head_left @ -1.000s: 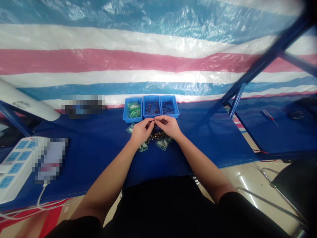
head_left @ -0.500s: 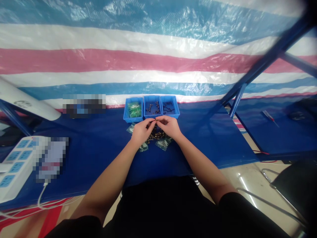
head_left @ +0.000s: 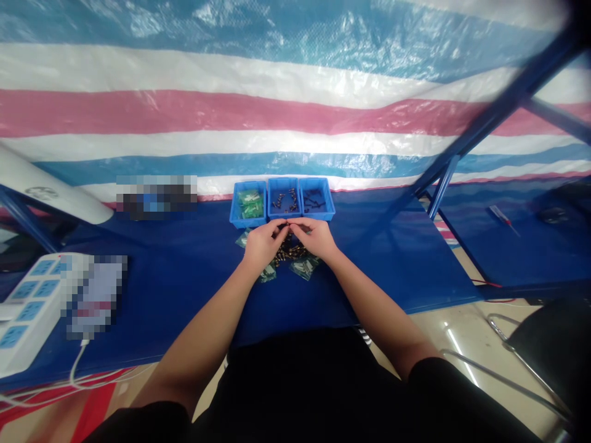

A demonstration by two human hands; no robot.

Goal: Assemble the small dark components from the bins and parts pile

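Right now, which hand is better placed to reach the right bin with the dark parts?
Probably the right hand: it sits almost directly below that blue bin, while the left hand is farther away.

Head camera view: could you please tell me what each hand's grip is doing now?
Left hand: closed, pinching a tiny part.
Right hand: closed on the same part, it seems.
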